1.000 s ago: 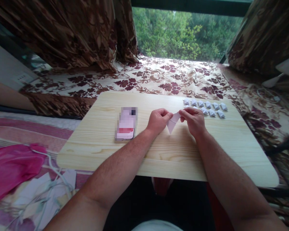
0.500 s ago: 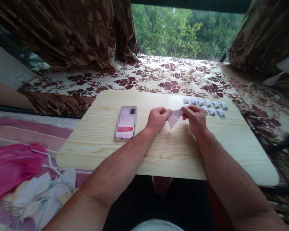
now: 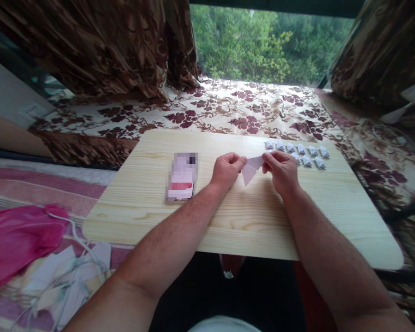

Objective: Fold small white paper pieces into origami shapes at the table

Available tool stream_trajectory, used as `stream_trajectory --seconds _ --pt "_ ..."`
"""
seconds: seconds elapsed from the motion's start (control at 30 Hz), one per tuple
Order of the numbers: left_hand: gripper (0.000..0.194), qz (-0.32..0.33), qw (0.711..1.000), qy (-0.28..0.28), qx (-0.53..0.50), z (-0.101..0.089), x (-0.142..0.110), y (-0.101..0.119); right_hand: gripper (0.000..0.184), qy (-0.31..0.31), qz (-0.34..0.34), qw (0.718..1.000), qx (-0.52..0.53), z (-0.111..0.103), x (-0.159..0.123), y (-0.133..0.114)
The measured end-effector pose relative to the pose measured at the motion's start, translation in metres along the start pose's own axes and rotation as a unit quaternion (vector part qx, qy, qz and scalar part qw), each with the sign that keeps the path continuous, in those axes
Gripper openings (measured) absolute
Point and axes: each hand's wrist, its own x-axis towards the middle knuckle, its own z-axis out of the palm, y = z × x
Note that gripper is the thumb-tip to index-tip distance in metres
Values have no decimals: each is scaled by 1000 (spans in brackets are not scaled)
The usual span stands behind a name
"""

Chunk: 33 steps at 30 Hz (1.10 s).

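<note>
A pale piece of folded paper (image 3: 251, 170), triangular with its point downward, is held up over the wooden table (image 3: 141, 180). My left hand (image 3: 226, 171) pinches its left corner between thumb and fingers. At the opposite corner, my right hand (image 3: 281, 170) is closed on the paper in the same way. Behind my right hand, small folded paper pieces (image 3: 300, 149) stand in two rows near the table's far right edge; the hand hides part of the nearer row. Left of my left hand lies a phone (image 3: 181, 177), blurred into blocks.
Floral cloth (image 3: 249, 108) covers the ledge beyond the table, below the window. On the striped bedding at left are a pink cloth (image 3: 24, 242), white cables (image 3: 81, 242) and loose paper sheets (image 3: 55, 267). A dark bar (image 3: 410, 207) is beside the table's right edge.
My right hand has shifted slightly right, away from my left hand. The paper between them shows wider and its lower point sits a little higher. Both hands keep their hold.
</note>
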Motion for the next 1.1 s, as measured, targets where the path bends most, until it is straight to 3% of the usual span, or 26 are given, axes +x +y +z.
stream_trajectory --seconds 0.13,0.23,0.47,1.1 --pt "34 -13 999 17 -24 1 1 -1 34 -76 25 997 10 1 -2 -2" --pt "38 -18 999 35 -38 1 2 -1 28 -94 41 994 33 2 -2 -2" --pt "42 -32 996 62 -59 1 3 1 34 -35 35 999 22 4 -1 2" --pt "36 -48 998 -3 -48 6 -1 1 16 15 -71 995 -73 8 -7 2"
